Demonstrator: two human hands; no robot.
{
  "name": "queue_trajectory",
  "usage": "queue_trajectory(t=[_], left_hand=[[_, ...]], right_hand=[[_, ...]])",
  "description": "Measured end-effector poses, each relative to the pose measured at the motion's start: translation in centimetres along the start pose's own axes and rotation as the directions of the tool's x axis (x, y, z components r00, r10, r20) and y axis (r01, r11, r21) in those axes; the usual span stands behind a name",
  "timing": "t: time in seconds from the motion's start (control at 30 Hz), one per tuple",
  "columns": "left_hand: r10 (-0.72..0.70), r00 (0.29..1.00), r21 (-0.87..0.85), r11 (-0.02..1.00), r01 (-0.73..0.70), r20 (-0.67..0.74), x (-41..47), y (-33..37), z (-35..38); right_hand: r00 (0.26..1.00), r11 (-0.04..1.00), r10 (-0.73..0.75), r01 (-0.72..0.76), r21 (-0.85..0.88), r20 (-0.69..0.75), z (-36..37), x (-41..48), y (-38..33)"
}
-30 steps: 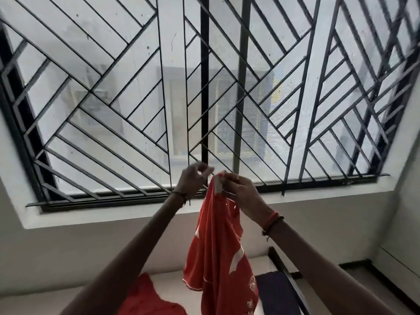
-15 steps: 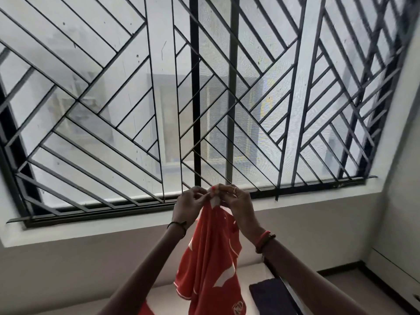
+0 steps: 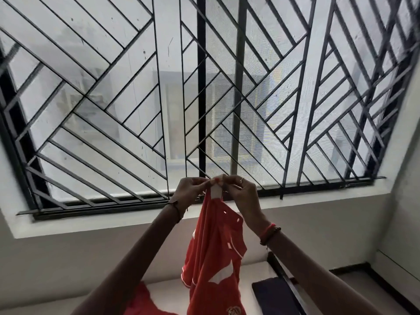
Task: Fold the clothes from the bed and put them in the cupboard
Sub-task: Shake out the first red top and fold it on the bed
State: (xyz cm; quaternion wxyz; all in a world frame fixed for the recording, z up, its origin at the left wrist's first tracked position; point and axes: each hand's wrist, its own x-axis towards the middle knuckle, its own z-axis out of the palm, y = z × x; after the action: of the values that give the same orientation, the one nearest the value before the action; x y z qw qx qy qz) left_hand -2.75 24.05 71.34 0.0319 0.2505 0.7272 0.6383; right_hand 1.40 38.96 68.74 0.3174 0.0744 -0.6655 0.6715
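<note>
Red shirt [image 3: 213, 258] hangs toward 6 o'clock, its top pinched in the narrow grip of your left hand [image 3: 188, 192] and right hand [image 3: 241, 192]. Folding has begun; next, align the edges.

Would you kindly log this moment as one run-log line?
left hand: pinches red shirt top | right hand: pinches red shirt top | red shirt: hanging above bed
</note>
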Motion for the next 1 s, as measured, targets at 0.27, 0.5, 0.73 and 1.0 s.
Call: queue_trajectory(t=[0.27,0.5,0.73,1.0], left_hand=[[-0.031,0.997,-0.082,0.996,0.025,-0.066,-0.1,0.3,-0.4],[-0.018,0.989,-0.041,0.999,0.012,-0.144,-0.2,0.6,-1.1],[-0.038,0.988,-0.047,0.998,0.031,-0.152,-0.4,0.1,-1.4],[-0.079,0.984,-0.039,0.996,0.074,-0.159,-0.7,-0.4,-2.2]], right_hand=[[0.984,0.989,0.125,-0.114,-0.09,0.129,-1.2,-0.9,2.1],[0.945,0.96,0.215,-0.159,-0.23,0.246,-2.7,-2.9,4.1],[0.923,0.96,0.252,-0.199,-0.198,0.292,-2.4,-2.0,2.5],[0.958,0.904,0.047,0.08,-0.421,0.283,-2.0,-0.4,0.8]])
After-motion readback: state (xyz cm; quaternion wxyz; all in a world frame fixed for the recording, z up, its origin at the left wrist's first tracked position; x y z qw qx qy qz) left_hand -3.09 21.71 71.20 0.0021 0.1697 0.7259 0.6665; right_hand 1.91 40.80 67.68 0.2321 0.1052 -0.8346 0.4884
